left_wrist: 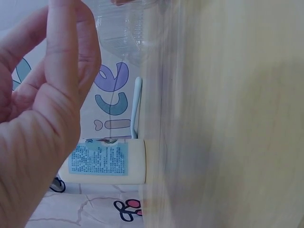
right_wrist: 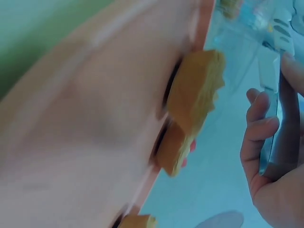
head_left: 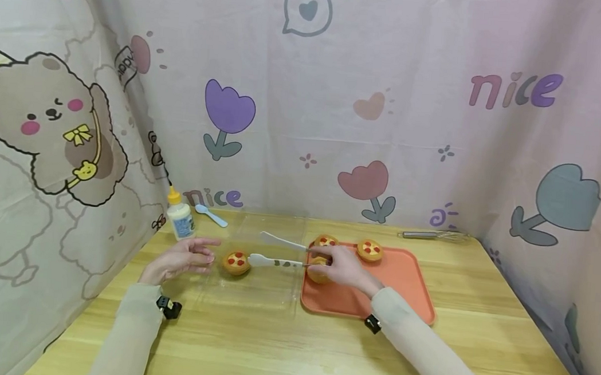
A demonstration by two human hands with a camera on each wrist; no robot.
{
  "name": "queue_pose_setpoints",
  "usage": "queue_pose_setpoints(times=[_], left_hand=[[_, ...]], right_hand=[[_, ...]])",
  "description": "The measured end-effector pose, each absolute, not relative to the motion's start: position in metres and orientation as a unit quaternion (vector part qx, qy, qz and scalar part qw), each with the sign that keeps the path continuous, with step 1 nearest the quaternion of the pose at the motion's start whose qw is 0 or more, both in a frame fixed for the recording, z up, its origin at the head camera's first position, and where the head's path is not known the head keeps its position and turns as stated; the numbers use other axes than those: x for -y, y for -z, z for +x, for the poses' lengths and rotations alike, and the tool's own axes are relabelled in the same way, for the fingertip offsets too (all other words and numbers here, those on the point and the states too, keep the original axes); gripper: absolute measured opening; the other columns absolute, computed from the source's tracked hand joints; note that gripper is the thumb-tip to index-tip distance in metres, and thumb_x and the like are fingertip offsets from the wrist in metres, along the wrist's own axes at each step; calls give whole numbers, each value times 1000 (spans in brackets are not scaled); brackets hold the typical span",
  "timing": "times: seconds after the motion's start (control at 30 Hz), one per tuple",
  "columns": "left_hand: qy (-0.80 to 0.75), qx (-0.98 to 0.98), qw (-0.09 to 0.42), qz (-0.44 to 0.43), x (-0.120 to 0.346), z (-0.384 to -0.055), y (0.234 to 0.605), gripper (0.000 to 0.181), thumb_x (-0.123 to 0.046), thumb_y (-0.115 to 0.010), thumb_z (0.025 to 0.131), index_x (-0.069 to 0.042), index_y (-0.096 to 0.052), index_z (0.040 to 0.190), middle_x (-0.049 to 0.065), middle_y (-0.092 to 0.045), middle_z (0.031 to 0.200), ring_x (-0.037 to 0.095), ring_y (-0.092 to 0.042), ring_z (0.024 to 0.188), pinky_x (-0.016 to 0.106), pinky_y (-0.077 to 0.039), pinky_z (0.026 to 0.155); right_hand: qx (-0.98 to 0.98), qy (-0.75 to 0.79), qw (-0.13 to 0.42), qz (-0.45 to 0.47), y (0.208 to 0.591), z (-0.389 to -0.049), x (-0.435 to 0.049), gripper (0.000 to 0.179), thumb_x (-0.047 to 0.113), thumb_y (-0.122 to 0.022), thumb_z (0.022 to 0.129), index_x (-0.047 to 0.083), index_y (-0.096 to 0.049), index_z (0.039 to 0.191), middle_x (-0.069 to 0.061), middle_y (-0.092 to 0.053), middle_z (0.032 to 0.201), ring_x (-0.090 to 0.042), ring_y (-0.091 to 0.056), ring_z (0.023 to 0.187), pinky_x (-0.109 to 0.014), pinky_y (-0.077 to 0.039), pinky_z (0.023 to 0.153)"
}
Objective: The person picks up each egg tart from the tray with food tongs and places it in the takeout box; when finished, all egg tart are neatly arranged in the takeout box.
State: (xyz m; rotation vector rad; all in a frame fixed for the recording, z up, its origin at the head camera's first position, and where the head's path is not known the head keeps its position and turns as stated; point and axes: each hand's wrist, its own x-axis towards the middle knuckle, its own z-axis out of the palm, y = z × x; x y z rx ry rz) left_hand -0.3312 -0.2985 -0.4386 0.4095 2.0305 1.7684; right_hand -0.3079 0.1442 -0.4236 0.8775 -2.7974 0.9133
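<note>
My right hand [head_left: 344, 266] holds a pair of metal tongs [right_wrist: 287, 137] with white tips. The tongs' two arms stand apart and point left; the nearer white tip [head_left: 262, 260] is beside a mini pizza [head_left: 237, 263] in a clear plastic box [head_left: 273, 292]. Whether tip and pizza touch, I cannot tell. Below my right hand, another mini pizza [head_left: 318, 273] sits on the orange tray [head_left: 392, 285], partly hidden. Further back on the tray are two more mini pizzas, one [head_left: 370, 250] in plain sight. My left hand [head_left: 185, 258], fingers loosely bent, hovers at the box's left side, holding nothing.
A white bottle with a yellow cap [head_left: 180, 217] stands at the back left, with a light blue spoon [head_left: 211, 215] beside it. A whisk [head_left: 434, 236] lies along the back right edge. Behind the wooden table [head_left: 270, 352] hangs a patterned curtain [head_left: 296, 95].
</note>
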Motion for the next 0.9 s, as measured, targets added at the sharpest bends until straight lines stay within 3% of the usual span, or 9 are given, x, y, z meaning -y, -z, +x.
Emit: queue_pose_setpoints(times=[0.13,0.2,0.3,0.4,0.53,0.6,0.67,0.77,0.9], left_hand=[[-635,-729,206,148,298,-331,440,65,4,-60,93,7,-28,149,15,-58,113,24,-65,102,47,-56,96],[-637,-728,205,149,298,-331,440,63,3,-59,93,7,-29,149,15,-59,113,24,-65,102,46,-57,94],[-637,-727,204,154,299,-332,440,63,3,-57,94,8,-27,149,17,-58,114,25,-65,103,44,-58,93],[-636,-728,205,155,299,-332,441,62,4,-56,95,9,-25,149,18,-58,115,25,-65,104,43,-58,92],[-634,-729,208,154,299,-331,442,65,3,-59,94,9,-25,149,14,-60,113,24,-65,102,44,-58,93],[-634,-729,209,153,298,-331,441,65,3,-59,94,9,-26,149,13,-60,111,23,-65,101,44,-58,93],[-634,-729,208,152,298,-331,441,65,2,-61,93,9,-26,149,11,-61,110,22,-66,100,44,-58,93],[-636,-728,207,148,297,-331,440,66,3,-61,93,9,-27,148,11,-61,109,22,-66,99,45,-58,93],[-640,-726,205,145,297,-332,440,67,3,-62,92,9,-27,148,11,-62,109,21,-66,98,46,-57,94]], right_hand=[[904,-334,21,266,423,-306,-160,43,35,-73,89,24,-65,130,-1,-57,68,-6,-41,53,-19,-35,48],[898,-357,12,258,423,-306,-168,43,32,-73,88,24,-65,130,-3,-67,84,-7,-43,56,-20,-36,47],[895,-373,2,243,422,-306,-178,45,32,-74,88,23,-64,131,0,-70,97,-8,-44,56,-20,-36,46],[896,-376,0,238,423,-305,-187,48,34,-73,88,21,-62,133,2,-65,82,-7,-38,51,-19,-32,44],[899,-368,9,237,425,-303,-196,49,35,-74,88,20,-62,133,3,-42,58,-6,-32,47,-18,-28,41],[899,-369,17,237,426,-301,-200,50,34,-74,87,19,-63,133,3,-55,64,-5,-34,48,-18,-31,41],[896,-375,19,238,426,-300,-205,50,32,-75,87,17,-62,133,-1,-68,82,-4,-34,48,-19,-33,42],[893,-381,16,238,425,-298,-213,51,31,-74,88,16,-61,135,-6,-70,91,-4,-34,49,-19,-34,44],[903,-366,12,224,421,-295,-223,52,38,-72,88,19,-60,135,-1,-55,73,-6,-37,52,-19,-35,48]])
